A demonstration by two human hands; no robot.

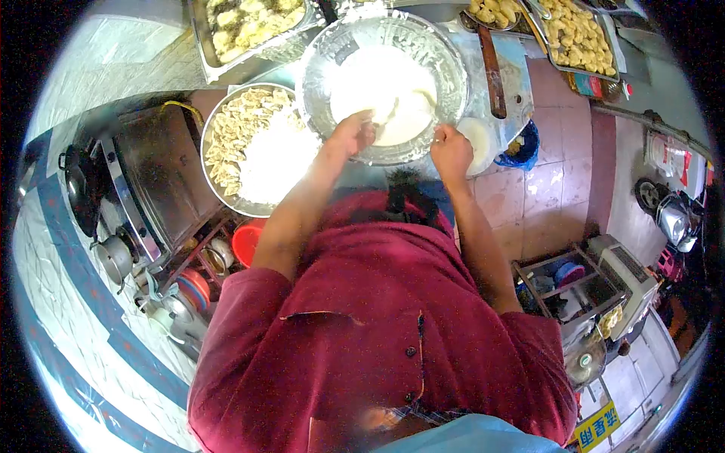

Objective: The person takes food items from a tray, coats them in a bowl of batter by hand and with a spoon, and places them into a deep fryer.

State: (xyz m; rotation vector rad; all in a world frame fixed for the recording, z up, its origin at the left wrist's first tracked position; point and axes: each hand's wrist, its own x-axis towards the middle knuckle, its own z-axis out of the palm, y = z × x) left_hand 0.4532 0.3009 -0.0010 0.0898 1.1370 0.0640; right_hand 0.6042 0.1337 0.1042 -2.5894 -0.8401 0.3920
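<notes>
A large mixing bowl holds thick white batter, part of it washed out by glare, and white smears coat its wall. Over the bowl's near left part is my left hand, its fingers curled together; what they hold, if anything, is lost in the brightness. At the near right rim my right hand is closed, thumb and fingers pinched, and I cannot make out what is in it. A round metal tray of pale sliced pieces stands left of the bowl, partly behind my left forearm.
At the upper left sits a metal tray of yellowish pieces. Another tray of golden pieces stands at the upper right, near a wooden handle. Beside my right hand is a whitish round container. A blue-lined bin stands on the floor.
</notes>
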